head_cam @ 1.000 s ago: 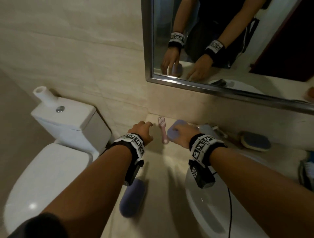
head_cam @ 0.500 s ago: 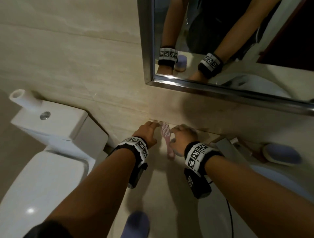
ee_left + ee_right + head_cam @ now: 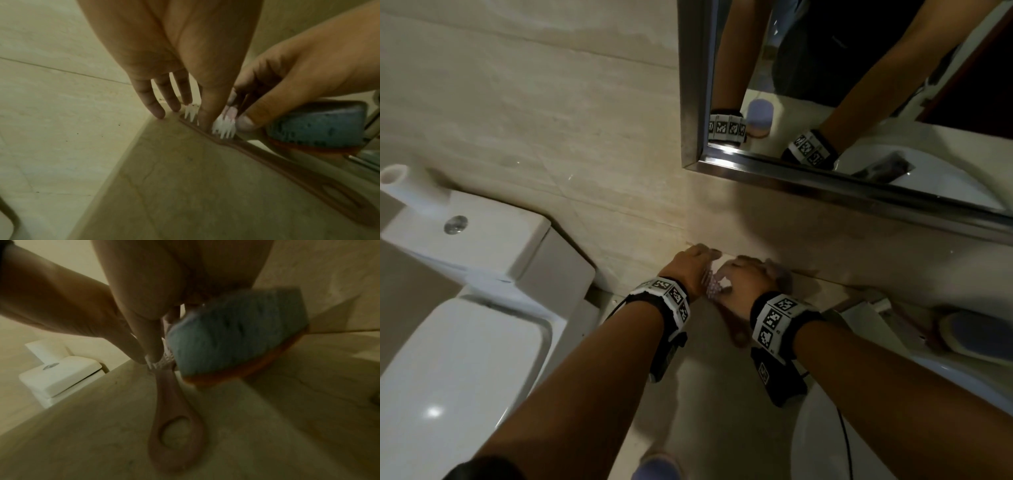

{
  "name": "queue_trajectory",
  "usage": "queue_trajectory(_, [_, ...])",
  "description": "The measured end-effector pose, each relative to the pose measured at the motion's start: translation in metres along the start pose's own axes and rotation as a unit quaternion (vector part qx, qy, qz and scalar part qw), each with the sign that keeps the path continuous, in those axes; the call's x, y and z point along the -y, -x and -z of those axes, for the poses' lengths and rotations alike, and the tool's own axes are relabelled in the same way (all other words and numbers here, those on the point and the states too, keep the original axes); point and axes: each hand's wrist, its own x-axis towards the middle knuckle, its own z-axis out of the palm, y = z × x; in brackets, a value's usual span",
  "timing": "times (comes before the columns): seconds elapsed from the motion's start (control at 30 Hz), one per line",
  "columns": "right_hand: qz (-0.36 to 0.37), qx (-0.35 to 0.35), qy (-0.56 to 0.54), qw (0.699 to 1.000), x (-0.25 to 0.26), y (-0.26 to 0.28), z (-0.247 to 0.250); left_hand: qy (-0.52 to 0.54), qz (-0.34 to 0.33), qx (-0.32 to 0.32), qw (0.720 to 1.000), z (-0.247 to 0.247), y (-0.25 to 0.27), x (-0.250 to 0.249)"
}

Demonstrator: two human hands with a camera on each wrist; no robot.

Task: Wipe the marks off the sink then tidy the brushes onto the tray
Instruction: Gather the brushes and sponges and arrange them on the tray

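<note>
A pink long-handled brush (image 3: 711, 291) lies on the beige counter by the wall, its white bristles up (image 3: 224, 128) and its looped handle (image 3: 174, 426) pointing toward me. My left hand (image 3: 690, 270) reaches down with straight fingers (image 3: 205, 112) that touch the bristle head. My right hand (image 3: 746, 279) grips a blue sponge brush with an orange base (image 3: 236, 337) (image 3: 316, 125) just right of the pink brush. Its thumb (image 3: 245, 124) rests against the bristles. The two hands almost meet over the brush head.
A second blue sponge brush (image 3: 969, 337) lies on the counter at the right, a third (image 3: 657, 466) at the near edge. The white sink basin (image 3: 822, 445) is at lower right, the toilet and cistern (image 3: 482, 246) at left. A mirror (image 3: 859, 85) hangs above.
Both hands have moved back toward the wall and closed in on the pink brush. The left hand now touches its bristles, and the right has carried the blue sponge brush up beside it.
</note>
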Motion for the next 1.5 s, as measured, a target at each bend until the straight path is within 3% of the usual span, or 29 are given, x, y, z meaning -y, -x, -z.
queue_trajectory(0.37, [0.028, 0.004, 0.016, 0.999, -0.003, 0.005, -0.007, -0.026, 0.048, -0.023, 0.998, -0.005, 0.02, 0.014])
queue_trajectory(0.53, [0.03, 0.055, 0.014, 0.998, 0.003, 0.004, -0.006, -0.039, 0.067, -0.031, 0.997, -0.012, 0.035, 0.017])
queue_trajectory(0.93, [0.034, 0.012, 0.017, 0.999, 0.016, 0.024, -0.021, 0.02, 0.068, -0.064, 0.995, -0.027, 0.076, 0.018])
queue_trajectory(1.13, [0.073, 0.022, -0.046, 0.996, 0.02, 0.051, -0.021, 0.074, 0.073, -0.075, 0.992, -0.024, 0.108, 0.014])
queue_trajectory(1.33, [0.111, 0.069, -0.067, 0.989, 0.026, 0.091, 0.009, 0.144, 0.089, -0.104, 0.98, -0.006, 0.155, 0.005])
queue_trajectory(1.5, [0.102, 0.017, -0.072, 0.992, 0.028, 0.135, 0.032, 0.116, 0.052, -0.104, 0.986, 0.013, 0.187, -0.026])
